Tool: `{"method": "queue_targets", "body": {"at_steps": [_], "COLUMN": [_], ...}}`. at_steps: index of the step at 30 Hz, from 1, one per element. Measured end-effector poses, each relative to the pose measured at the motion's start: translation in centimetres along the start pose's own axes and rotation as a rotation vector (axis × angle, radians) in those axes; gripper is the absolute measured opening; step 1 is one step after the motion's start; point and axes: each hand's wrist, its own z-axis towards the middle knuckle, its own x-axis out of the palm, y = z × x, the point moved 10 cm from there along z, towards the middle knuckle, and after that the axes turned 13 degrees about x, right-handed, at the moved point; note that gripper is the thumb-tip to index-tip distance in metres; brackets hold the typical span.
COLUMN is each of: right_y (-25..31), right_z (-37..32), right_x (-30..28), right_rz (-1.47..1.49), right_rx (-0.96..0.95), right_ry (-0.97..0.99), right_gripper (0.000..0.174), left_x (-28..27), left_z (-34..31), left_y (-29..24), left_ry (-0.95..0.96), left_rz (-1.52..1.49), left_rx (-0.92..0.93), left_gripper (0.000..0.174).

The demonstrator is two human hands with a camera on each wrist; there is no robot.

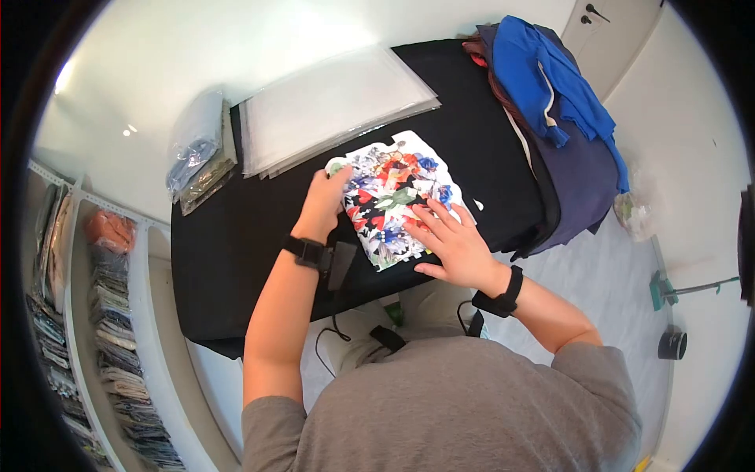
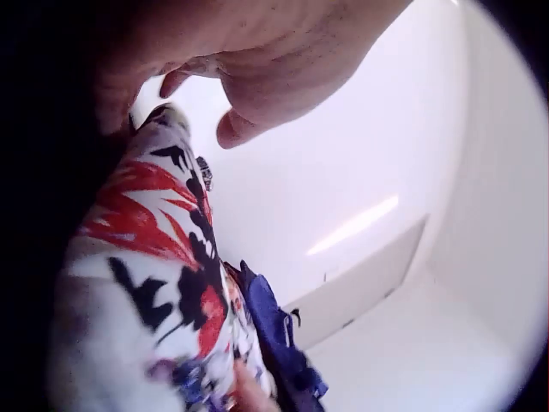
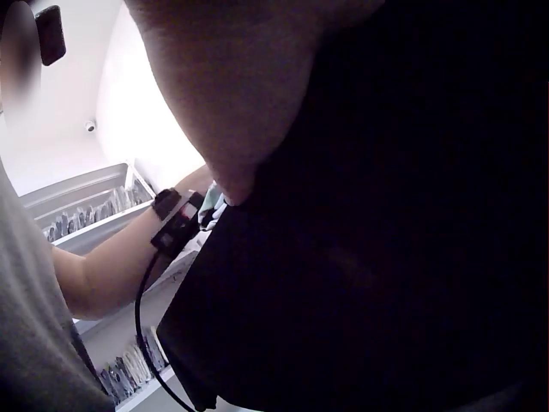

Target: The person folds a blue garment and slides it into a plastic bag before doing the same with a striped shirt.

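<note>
A folded floral garment [image 1: 397, 197], white with red, blue and black print, lies on a black-covered table [image 1: 228, 267]. At its upper left edge, the left hand [image 1: 321, 200] touches the cloth with its fingertips. The left wrist view shows that hand [image 2: 292, 51] over the printed cloth [image 2: 150, 223], thumb apart from the fabric. Flat on the lower right part rests the right hand [image 1: 460, 248], fingers spread. In the right wrist view this hand [image 3: 236, 77] is dark and its fingers are mostly hidden.
Clear plastic sheets [image 1: 338, 102] lie behind the garment, with bagged clothes [image 1: 197, 145] to their left. Blue and dark clothes [image 1: 543, 102] are heaped on the table's right end. Shelves of packed garments [image 1: 118, 330] stand at left. A green-headed tool [image 1: 662, 291] is on the right.
</note>
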Motion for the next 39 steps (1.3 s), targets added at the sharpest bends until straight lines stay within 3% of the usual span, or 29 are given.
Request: {"method": "queue_targets", "body": {"at_steps": [1,2,4,6,8,10,11,12,14,16,18,20,23,26,28,29,31,36,39], "right_y": [0.0,-0.2,-0.2,-0.6,-1.6,-5.8,-6.1,-6.2,-8.6,-9.0,-10.9,-12.4,-14.9,-13.6,-8.0,-7.0,-6.4,-8.9,-8.1], "right_z": [0.0,0.1,-0.1,-0.1,0.1,-0.6,-0.8,-0.8,-1.0,-1.3,-1.7,-2.4,-3.3,-2.8,-1.5,-1.3,-1.1,-1.1,-1.3], "right_x": [0.0,0.0,0.1,-0.7,-1.0,-3.6,-4.5,-4.4,-1.5,-2.3,-1.0,1.0,0.7,-4.7,-6.2,-5.1,-3.3,-1.3,-2.8], "right_rz": [-0.003,-0.002,0.034,0.098,0.154,0.306,0.173,0.174,0.514,0.493,0.758,1.256,1.106,0.493,0.332,0.360,0.353,0.555,0.306], "right_rx": [0.006,0.015,0.025,0.076,0.111,0.400,0.487,0.491,0.669,0.626,0.730,0.919,1.025,0.766,0.259,0.269,0.241,0.360,0.248], "right_ry": [0.002,-0.002,0.007,-0.011,-0.032,-0.358,-0.424,-0.420,-0.167,-0.229,-0.129,-0.027,0.016,-0.269,-0.304,-0.175,-0.118,-0.142,-0.271], "right_gripper": [0.071,0.071,0.075,0.070,0.066,0.058,0.052,0.052,0.047,0.041,0.038,0.030,0.026,0.032,0.045,0.056,0.059,0.054,0.046], "left_x": [-1.2,-1.1,2.1,4.3,4.8,4.7,4.9,5.1,5.5,6.2,6.4,5.9,5.2,5.6,5.5,5.7,6.0,6.7,5.0], "left_z": [-0.5,-1.7,-6.7,-10.5,-12.7,-13.7,-13.9,-14.2,-15.1,-15.7,-15.9,-15.8,-15.3,-16.0,-15.6,-15.5,-15.0,-14.1,-13.3], "left_y": [-0.6,-1.2,-9.6,-8.7,-7.7,-6.9,-6.4,-6.0,-5.3,-4.9,-4.7,-4.1,-4.0,-5.8,-5.9,-5.6,-5.3,-5.7,-7.5], "left_ry": [-0.095,-0.086,0.046,0.315,0.391,0.392,0.422,0.449,0.448,0.439,0.431,0.433,0.436,0.495,0.539,0.589,0.608,0.553,0.399], "left_rz": [0.087,0.092,0.934,1.025,1.028,1.051,0.957,0.861,0.859,1.010,1.053,1.022,0.945,0.793,0.808,0.825,0.885,0.996,0.756], "left_rx": [0.054,0.054,0.943,0.927,0.820,0.678,0.686,0.695,0.677,0.747,0.775,0.737,0.705,0.781,0.766,0.755,0.760,0.896,0.854], "left_gripper": [0.043,0.043,0.051,0.055,0.055,0.059,0.062,0.065,0.067,0.068,0.067,0.066,0.061,0.059,0.059,0.061,0.062,0.057,0.047]}}
